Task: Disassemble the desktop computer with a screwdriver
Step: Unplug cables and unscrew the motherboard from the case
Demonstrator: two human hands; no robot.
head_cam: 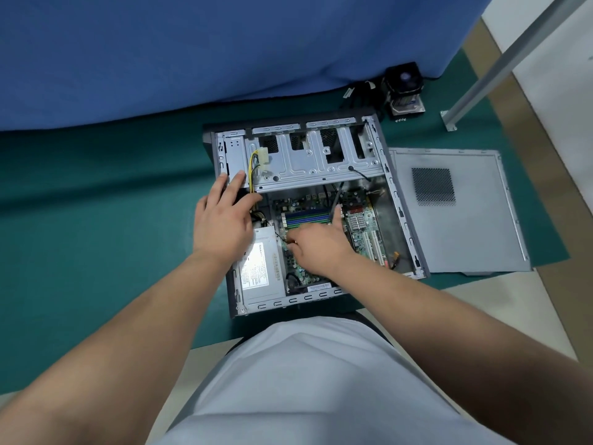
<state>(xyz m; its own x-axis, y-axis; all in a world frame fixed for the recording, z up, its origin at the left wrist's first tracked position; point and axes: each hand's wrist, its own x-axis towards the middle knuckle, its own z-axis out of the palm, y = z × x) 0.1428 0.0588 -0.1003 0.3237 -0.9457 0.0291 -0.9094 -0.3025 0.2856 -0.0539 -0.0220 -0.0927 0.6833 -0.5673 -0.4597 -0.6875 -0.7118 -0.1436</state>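
Observation:
The open desktop case (402, 216) lies on its side on a green mat. Inside are the motherboard (362, 224), a silver power supply (260, 271) and an empty metal drive cage (308, 159). My left hand (223, 216) rests flat, fingers straight, on the cage's left end beside yellow and black power cables (255, 165). My right hand (316, 248) hovers over the motherboard with fingers curled down, their tips at the board's left edge by the power supply. It holds a dark screwdriver (337, 199) that juts out past the thumb. The tip is hidden under the hand.
The removed grey side panel (459, 232) lies flat to the right of the case. A CPU cooler with fan (405, 91) and loose cables sit behind the case by a blue cloth (224, 49). A metal post (481, 81) stands at far right. My white shirt fills the bottom.

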